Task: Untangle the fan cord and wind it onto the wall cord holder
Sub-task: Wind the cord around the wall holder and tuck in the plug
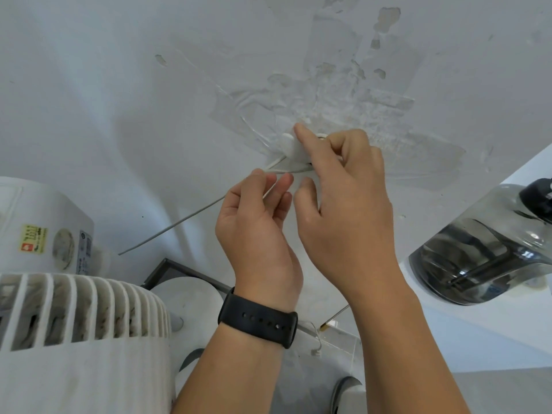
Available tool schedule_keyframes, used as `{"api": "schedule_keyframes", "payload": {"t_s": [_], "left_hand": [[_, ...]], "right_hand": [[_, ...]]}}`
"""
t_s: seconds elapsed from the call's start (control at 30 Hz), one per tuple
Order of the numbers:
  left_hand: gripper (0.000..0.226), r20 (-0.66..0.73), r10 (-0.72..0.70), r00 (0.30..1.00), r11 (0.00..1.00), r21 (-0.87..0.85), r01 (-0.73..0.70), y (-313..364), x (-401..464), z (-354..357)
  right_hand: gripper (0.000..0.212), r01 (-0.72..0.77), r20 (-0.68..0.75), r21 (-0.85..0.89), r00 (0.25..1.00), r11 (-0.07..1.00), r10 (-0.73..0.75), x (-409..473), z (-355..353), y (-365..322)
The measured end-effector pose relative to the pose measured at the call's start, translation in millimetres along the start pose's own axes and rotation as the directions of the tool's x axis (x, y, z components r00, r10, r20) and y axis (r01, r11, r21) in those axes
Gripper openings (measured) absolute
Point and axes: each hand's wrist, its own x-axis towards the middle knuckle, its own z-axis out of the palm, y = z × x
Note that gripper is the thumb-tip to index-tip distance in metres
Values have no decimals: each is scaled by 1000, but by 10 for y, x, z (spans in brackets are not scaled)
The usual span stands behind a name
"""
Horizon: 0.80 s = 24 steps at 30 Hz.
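The left hand (257, 216) pinches the fan cord (179, 224) between thumb and fingers, just at seven o'clock of the wall cord holder (291, 144). The right hand (343, 186) rests on the holder, forefinger laid across its front and the other fingers curled beside it; whether they grip a loop of cord behind, I cannot tell. From the left hand the cord runs off taut toward eight o'clock, down behind the white fan (80, 318) at the lower left.

The chief risk seems to be the wall (179, 70) itself: the paint around the holder is blistered and flaking, with clear film peeling across it, so a hard pull on the cord may tear the holder loose. A slack turn could also slip off the holder's lower edge, where two strands already bunch at its seven o'clock side.

Room is tight. The fan crowds the left forearm at eight o'clock, and the counter (478, 339) edge with a smoked-glass jug (484, 258) stands at four o'clock, near the right elbow's swing. Free space lies upward, toward twelve o'clock along the wall.
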Motion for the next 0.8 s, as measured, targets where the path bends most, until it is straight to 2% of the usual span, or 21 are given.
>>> {"api": "schedule_keyframes", "payload": {"t_s": [0.1,0.3,0.5,0.7,0.8], "left_hand": [[10,4,49,999,999,-15,-49,4,11,15],[13,32,155,987,986,53,-157,20,33,29],[11,192,336,922,905,204,-373,54,27,30],[31,311,355,882,895,160,-417,32,31,-11],[24,338,362,869,885,168,-435,39,37,-17]], "right_hand": [[52,-7,-6,-46,1000,999,7,31,26,-2],[18,-29,-53,83,998,996,34,45,79,69],[19,25,-40,184,999,983,-18,36,69,165],[25,43,24,374,998,926,-56,37,-55,228],[25,16,85,430,995,903,-59,34,-108,244]]}}
